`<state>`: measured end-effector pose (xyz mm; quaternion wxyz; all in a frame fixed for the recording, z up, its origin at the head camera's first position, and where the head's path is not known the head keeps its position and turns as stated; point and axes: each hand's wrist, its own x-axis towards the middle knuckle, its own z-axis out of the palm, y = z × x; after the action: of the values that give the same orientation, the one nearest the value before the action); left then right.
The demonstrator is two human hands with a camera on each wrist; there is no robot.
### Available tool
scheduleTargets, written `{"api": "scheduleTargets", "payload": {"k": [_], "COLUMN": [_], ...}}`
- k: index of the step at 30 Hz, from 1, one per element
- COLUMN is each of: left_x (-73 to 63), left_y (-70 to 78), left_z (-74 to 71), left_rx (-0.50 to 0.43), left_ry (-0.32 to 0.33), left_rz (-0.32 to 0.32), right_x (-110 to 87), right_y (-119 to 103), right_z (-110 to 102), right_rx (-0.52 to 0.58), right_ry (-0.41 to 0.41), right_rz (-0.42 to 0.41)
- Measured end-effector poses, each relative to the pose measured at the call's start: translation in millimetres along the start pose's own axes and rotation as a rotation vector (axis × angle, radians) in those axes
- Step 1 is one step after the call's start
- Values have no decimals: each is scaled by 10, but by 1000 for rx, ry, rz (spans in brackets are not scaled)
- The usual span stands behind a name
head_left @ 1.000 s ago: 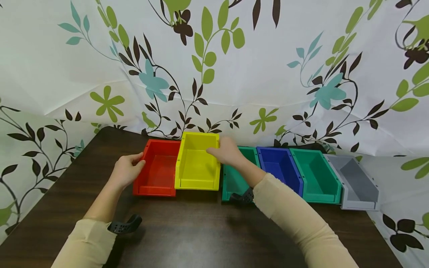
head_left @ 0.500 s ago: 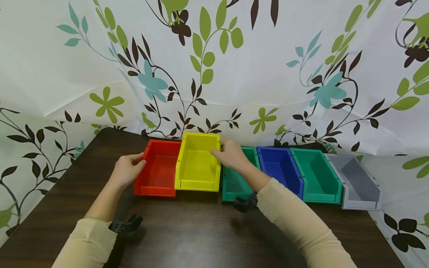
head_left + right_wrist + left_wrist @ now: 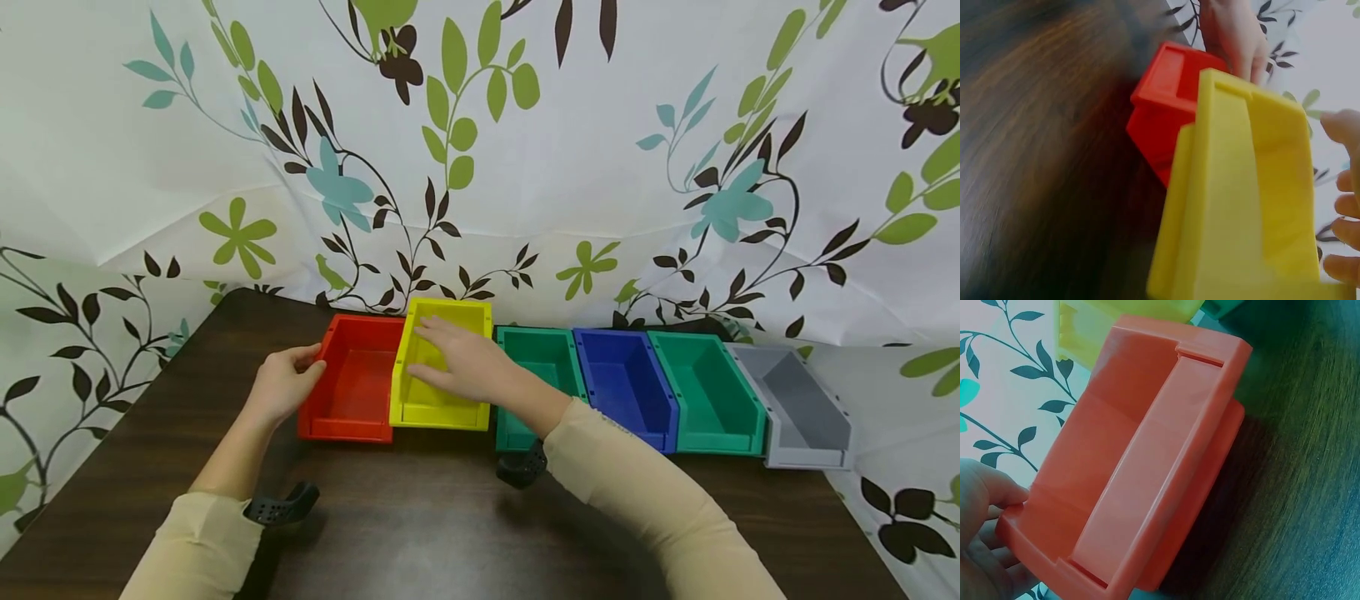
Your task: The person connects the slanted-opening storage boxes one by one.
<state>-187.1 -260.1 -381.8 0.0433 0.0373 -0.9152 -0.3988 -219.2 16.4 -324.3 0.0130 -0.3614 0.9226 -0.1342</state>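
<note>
At the left of the row, my left hand pinches the left side wall of a red storage bin, thumb over the rim and fingers outside, as the left wrist view also shows. Beside the red bin is a yellow storage bin, its back reaching higher in the head view. Over the yellow bin my right hand is spread with straight fingers, holding nothing and hiding part of its inside. In the right wrist view those fingers stand off to the right of the yellow bin's opening.
Right of the yellow bin stand a green bin, a blue bin, a second green bin and a grey bin. All are on a dark wooden table, with a leaf-patterned sheet hanging behind.
My right hand has let go of the yellow bin's right wall and moved left over the bin, fingers straightened. My left hand keeps its hold on the red bin.
</note>
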Motion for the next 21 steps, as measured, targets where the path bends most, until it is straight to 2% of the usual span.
{"api": "scheduleTargets", "payload": {"k": [3,6,12,21], "left_x": [-2,-5,11,22], "left_y": [-12,-33,-84,-106], "left_z": [14,16,3,-11], "left_rx": [-16,-59,-148,-149], "left_ry": [-7,-28,-74,-86], "left_rz": [-4,-15,-54,-52], "right_x": [69,116,164,173], "right_y": [-65,-93,-101,-106], "right_z": [46,87,126,137], "right_rx": [6,-4,-14,-24], "right_ry": [-70,-92,-91,-78], "right_rz": [-38,-48,-46,-53]}}
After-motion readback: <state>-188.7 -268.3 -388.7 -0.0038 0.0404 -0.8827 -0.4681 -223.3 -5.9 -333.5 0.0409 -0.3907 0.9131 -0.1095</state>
